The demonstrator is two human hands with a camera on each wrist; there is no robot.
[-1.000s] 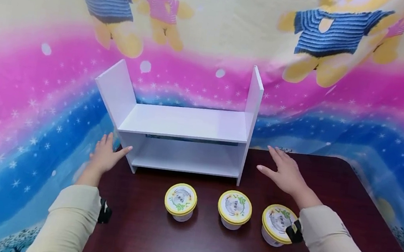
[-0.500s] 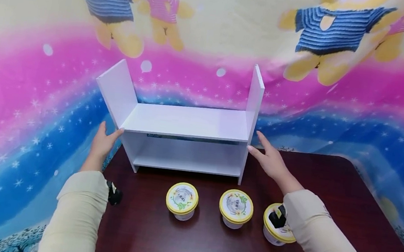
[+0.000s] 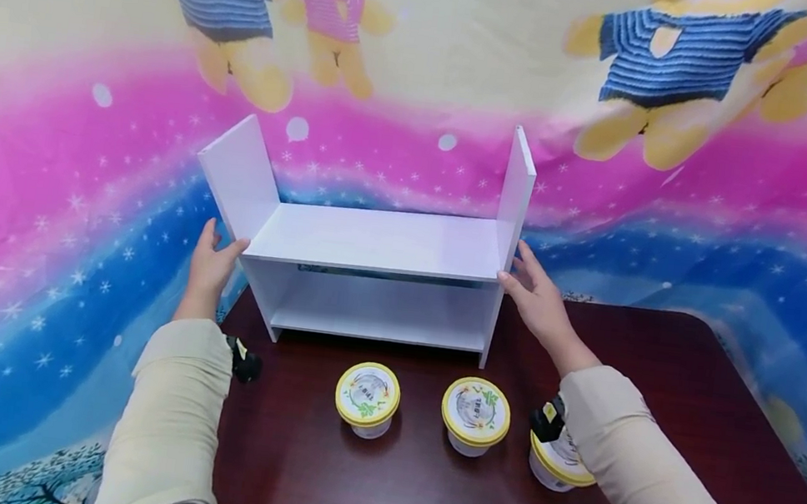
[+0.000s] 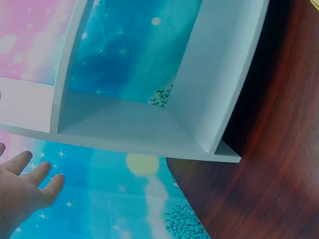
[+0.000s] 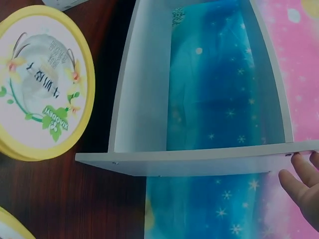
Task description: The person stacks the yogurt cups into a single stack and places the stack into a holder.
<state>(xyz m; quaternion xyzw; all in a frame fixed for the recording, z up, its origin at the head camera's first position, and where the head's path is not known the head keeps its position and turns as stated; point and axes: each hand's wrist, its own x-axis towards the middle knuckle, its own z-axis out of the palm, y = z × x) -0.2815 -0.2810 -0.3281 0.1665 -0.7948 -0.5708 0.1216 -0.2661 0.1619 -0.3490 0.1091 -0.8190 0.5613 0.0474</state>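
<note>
A white two-tier shelf (image 3: 375, 238) stands on the dark table. My left hand (image 3: 210, 274) is at its left side panel (image 3: 241, 173), the thumb at the front edge near the upper board. In the left wrist view the left fingers (image 4: 52, 189) are spread beside the panel, apart from it there. My right hand (image 3: 540, 307) is at the right side panel (image 3: 517, 199), thumb at its front edge and fingers along the outer face. The right wrist view shows right fingertips (image 5: 297, 162) touching or almost touching that panel; contact is hard to tell.
Three tubs with yellow-rimmed lids stand in front of the shelf: a left tub (image 3: 367, 399), a middle tub (image 3: 476, 416) and a right tub (image 3: 559, 464), partly hidden by my right sleeve. A printed cloth (image 3: 413, 51) hangs close behind the shelf.
Both hands have moved inward and up to the shelf's side panels from apart on either side. The shelf and tubs keep their places; the view has shifted slightly.
</note>
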